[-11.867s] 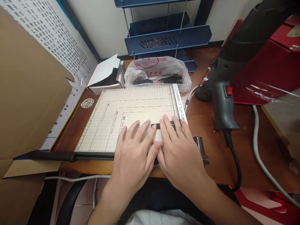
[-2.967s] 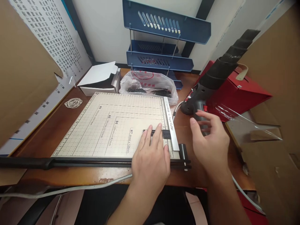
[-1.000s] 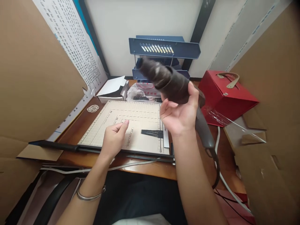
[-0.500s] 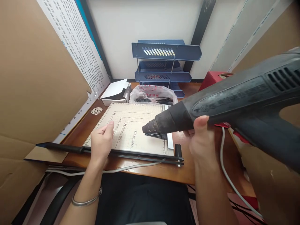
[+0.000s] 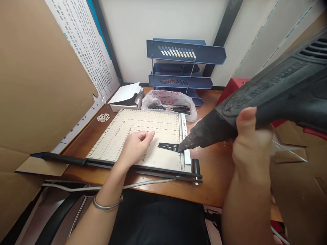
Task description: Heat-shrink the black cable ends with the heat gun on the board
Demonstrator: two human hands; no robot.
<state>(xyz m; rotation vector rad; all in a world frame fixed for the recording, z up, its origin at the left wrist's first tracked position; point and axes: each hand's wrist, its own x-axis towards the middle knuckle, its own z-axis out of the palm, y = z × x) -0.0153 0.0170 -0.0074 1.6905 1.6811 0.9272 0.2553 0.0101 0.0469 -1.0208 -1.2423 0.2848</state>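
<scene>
One dark, scuffed heat gun [image 5: 255,102] in right hand [image 5: 251,143] fingers' grip, nozzle approx. at black strips [image 5: 170,147]; left hand [image 5: 136,146] loosely open.

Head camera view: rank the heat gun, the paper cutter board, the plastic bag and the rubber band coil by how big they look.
1. heat gun, though it is inflated by nearness to the camera
2. paper cutter board
3. plastic bag
4. rubber band coil

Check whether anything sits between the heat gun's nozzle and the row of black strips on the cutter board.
Nothing visible does. The heat gun points straight at the black strips; the left hand rests apart on the cutter board.
</scene>
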